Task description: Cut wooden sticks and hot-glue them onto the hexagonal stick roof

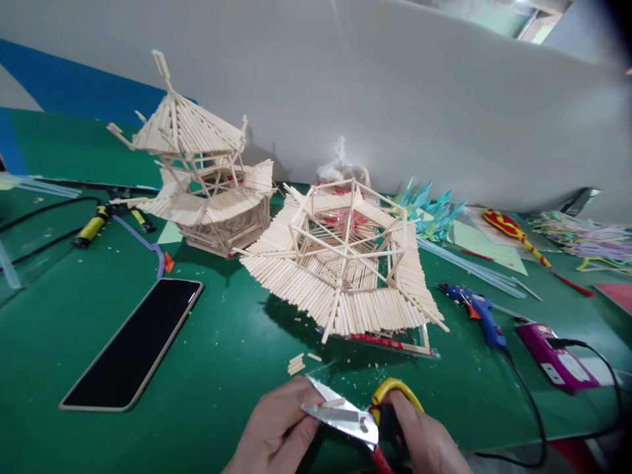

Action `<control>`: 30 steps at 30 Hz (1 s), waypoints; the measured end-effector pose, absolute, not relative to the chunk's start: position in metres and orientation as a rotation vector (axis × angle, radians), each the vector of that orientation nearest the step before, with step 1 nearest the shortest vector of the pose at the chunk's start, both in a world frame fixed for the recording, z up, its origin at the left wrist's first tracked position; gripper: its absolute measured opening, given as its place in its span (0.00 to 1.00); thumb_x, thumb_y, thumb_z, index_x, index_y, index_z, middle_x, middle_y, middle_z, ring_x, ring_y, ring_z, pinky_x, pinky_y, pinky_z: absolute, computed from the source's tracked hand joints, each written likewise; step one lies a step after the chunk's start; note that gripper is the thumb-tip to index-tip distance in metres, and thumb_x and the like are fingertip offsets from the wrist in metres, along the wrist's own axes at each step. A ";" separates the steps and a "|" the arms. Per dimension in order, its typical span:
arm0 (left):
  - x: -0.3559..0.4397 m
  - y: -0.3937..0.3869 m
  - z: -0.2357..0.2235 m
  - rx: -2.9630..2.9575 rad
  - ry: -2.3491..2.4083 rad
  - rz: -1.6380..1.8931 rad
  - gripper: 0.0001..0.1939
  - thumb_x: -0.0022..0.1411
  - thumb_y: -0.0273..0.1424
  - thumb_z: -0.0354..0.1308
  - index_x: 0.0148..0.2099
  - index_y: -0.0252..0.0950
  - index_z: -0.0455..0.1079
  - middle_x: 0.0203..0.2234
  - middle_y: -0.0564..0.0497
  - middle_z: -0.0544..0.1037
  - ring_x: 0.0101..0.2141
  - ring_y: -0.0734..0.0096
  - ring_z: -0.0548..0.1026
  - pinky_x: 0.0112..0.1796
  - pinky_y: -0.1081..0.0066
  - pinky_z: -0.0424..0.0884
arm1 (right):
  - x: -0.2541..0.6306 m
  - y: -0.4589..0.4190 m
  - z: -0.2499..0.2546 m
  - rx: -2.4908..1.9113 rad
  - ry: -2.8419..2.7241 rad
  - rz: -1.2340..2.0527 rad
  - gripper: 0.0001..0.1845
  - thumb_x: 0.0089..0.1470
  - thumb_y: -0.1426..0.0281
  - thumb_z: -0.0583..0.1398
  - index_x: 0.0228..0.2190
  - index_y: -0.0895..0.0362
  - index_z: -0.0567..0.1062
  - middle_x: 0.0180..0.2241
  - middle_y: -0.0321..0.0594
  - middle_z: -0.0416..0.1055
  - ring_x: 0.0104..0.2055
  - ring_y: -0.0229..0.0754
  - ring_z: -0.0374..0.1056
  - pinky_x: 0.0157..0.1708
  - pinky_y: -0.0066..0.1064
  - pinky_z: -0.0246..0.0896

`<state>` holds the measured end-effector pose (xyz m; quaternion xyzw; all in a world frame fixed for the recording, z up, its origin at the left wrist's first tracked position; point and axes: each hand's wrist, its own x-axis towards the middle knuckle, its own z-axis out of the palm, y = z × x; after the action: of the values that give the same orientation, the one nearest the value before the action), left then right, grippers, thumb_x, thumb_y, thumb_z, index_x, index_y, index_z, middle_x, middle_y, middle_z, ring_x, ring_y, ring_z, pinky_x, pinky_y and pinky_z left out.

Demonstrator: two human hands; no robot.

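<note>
Near the front edge of the table, my right hand (425, 436) is wrapped round scissors (343, 421) with yellow and red handles. Their blades are spread and point left. A short wooden stick (334, 403) lies between the blades, with its left end pinched in the fingers of my left hand (277, 424). Several cut stick pieces (296, 364) rest on the table just beyond that hand. Farther back is a roof frame of wooden sticks (301, 281), its lower skirt covered in sticks and its upper part still bare struts. My fingertips partly hide the stick.
A two-tiered stick pavilion (207, 207) stands at the back left. A phone (135, 345) lies on the green table (212, 408). To the right are a blue glue gun (476, 309), a purple power box (555, 355) and a cable (528, 395). Teal paper spikes (429, 207) stand behind.
</note>
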<state>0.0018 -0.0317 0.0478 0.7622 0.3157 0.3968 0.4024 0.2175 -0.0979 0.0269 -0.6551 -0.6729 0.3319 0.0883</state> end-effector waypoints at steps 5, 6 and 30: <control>0.003 -0.037 0.046 1.864 0.878 0.943 0.10 0.55 0.20 0.48 0.32 0.37 0.67 0.23 0.54 0.72 0.25 0.75 0.71 0.28 0.79 0.65 | 0.216 -0.099 0.021 -2.020 -1.957 0.980 0.10 0.42 0.68 0.52 0.31 0.56 0.63 0.23 0.43 0.72 0.22 0.43 0.68 0.22 0.30 0.58; 0.003 -0.038 0.045 1.840 0.897 0.948 0.10 0.55 0.20 0.48 0.33 0.38 0.67 0.24 0.54 0.73 0.25 0.74 0.71 0.28 0.79 0.65 | 0.215 -0.099 0.021 -2.011 -1.954 0.967 0.11 0.42 0.68 0.51 0.32 0.56 0.64 0.24 0.43 0.72 0.23 0.43 0.68 0.22 0.30 0.58; 0.010 -0.033 0.052 1.268 0.910 0.762 0.11 0.58 0.33 0.52 0.27 0.37 0.71 0.18 0.56 0.66 0.20 0.76 0.60 0.22 0.78 0.55 | 0.211 -0.093 0.034 -2.007 -1.802 1.114 0.19 0.38 0.77 0.55 0.37 0.54 0.68 0.27 0.41 0.74 0.29 0.45 0.71 0.27 0.29 0.62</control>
<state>0.0099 -0.0327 0.0520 0.5573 0.4000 0.3350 0.6459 0.2106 -0.0927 0.0345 -0.6836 -0.6136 0.3793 0.1113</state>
